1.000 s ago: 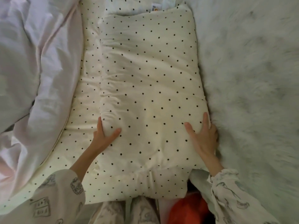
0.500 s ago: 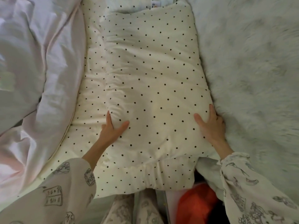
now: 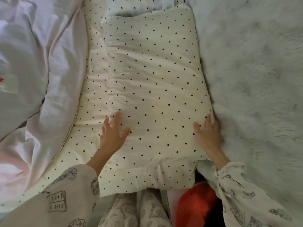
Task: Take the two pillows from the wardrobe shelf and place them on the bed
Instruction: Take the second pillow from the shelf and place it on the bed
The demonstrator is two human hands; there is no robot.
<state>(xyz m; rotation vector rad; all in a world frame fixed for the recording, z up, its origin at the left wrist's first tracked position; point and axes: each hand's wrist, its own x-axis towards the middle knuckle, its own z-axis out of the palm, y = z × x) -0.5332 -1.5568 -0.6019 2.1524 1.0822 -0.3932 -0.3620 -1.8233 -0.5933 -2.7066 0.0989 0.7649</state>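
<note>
Two cream pillows with black dots lie stacked on the bed. The top pillow (image 3: 155, 82) runs lengthwise away from me. The lower pillow (image 3: 93, 89) shows along its left side and near end. My left hand (image 3: 113, 135) grips the top pillow's left edge, thumb on top and a fold of fabric between the fingers. On the opposite edge, my right hand (image 3: 208, 136) has its thumb on top and its fingers wrapped over the side. Both sleeves are patterned pyjama fabric.
A crumpled pale pink duvet (image 3: 41, 63) lies against the pillows on the left. A shaggy grey-white furry blanket (image 3: 255, 79) covers the bed on the right. An orange object (image 3: 196, 203) sits low beside my pyjama-clad legs (image 3: 136, 210).
Both hands keep their hold on the top pillow's sides. The pillow and hands have shifted slightly away from me and to the right; the view has moved a little.
</note>
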